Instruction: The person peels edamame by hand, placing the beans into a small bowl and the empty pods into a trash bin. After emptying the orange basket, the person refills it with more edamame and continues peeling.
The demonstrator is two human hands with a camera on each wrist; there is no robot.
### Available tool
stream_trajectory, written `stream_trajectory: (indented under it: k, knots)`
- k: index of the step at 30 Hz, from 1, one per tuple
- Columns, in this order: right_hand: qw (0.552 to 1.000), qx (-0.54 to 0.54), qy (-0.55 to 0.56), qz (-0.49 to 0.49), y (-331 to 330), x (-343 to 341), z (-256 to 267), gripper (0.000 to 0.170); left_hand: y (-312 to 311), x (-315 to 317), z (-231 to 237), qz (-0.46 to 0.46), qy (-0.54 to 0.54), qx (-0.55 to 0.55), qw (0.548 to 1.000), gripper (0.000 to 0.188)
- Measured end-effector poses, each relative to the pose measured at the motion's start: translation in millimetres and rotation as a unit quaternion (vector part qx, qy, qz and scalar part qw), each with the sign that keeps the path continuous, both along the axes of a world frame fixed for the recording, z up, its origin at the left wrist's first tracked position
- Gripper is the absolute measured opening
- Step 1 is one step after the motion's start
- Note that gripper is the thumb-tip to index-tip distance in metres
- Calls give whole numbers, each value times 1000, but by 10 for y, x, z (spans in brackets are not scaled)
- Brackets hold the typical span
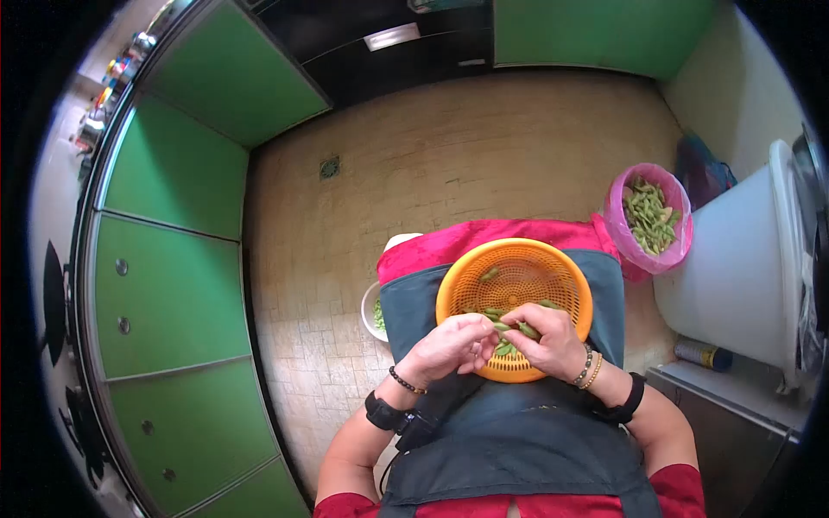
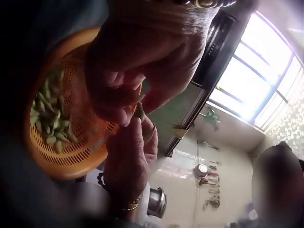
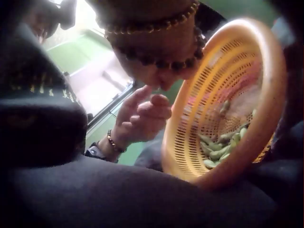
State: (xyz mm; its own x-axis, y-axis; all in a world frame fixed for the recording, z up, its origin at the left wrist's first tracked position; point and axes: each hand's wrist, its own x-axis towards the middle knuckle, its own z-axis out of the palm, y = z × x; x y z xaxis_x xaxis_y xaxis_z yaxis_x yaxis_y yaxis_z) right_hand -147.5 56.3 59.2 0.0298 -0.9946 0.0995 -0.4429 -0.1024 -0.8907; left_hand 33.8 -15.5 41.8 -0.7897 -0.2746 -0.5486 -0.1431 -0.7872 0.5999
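An orange plastic colander (image 1: 446, 289) sits on the person's lap, with several green bean pods (image 3: 219, 151) gathered low on one side. Over its near edge the two hands meet, fingertip to fingertip. The left hand (image 1: 456, 344) pinches one end of a green bean pod (image 2: 139, 112) between thumb and forefinger. From the other side, the right hand (image 1: 553, 341) grips the same pod, with more green showing at its fingers in the head view. In the right wrist view the right hand's fingertips are largely hidden behind its wrist.
On the right stands a container lined with a pink bag (image 1: 615, 211), holding many pods. A white bowl (image 1: 369, 312) with green beans is at the left of the lap. Green cabinets (image 1: 173, 285) line the left side; a large white bin (image 1: 717, 268) stands at right.
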Motion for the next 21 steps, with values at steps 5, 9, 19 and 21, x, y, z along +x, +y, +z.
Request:
stream_trajectory:
  k: [5,9,19,21]
  knots:
    - [999,6,-32,22,134,-100,24,11,88,-99,-35,1,17,59,998,17]
    - [999,-13,-49,18,194,-140,-43,12,135,-146,-3,0,-9,49,999,13]
    - [995,77,-54,16,220,-157,-80,12,232,-193,-106,38,-35,15,999,5]
    - [994,89,-68,-2,220,-123,-124,12,249,-206,-111,52,-44,12,998,4]
